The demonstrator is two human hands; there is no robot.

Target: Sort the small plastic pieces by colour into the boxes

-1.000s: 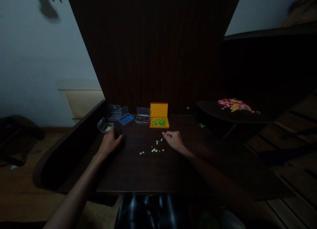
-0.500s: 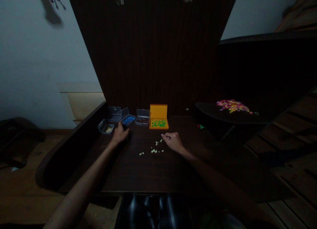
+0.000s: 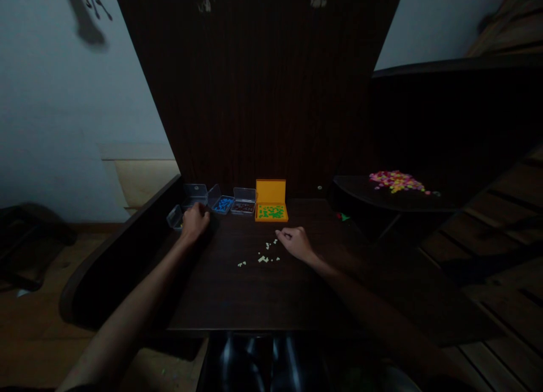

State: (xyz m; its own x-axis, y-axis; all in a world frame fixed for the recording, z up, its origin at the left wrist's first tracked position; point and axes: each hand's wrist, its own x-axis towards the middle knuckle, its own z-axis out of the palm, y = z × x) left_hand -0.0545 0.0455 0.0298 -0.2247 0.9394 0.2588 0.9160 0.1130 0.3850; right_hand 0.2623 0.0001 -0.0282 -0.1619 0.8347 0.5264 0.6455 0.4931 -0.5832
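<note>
My left hand (image 3: 195, 222) is over the left end of the desk, fingers curled down at the front of an open clear plastic box (image 3: 195, 192). It partly hides a smaller clear box (image 3: 173, 218) with yellow bits; whatever its fingertips hold is hidden. My right hand (image 3: 297, 242) rests on the desk with fingers bent and thumb pressed to them; anything in the pinch is too small to make out. Beside it, several small pale pieces (image 3: 263, 259) lie scattered on the dark wood.
Along the back stand an open clear box of blue pieces (image 3: 223, 204), a clear box of dark pieces (image 3: 243, 207) and an open yellow box (image 3: 271, 212) with green pieces. Pink and yellow pieces (image 3: 396, 181) are heaped on a side shelf. A raised side panel (image 3: 123, 250) borders the left.
My left hand has moved left, from beside the blue-piece box to the clear boxes at the far left. The blue-piece box sits slightly differently. My right hand stays in place.
</note>
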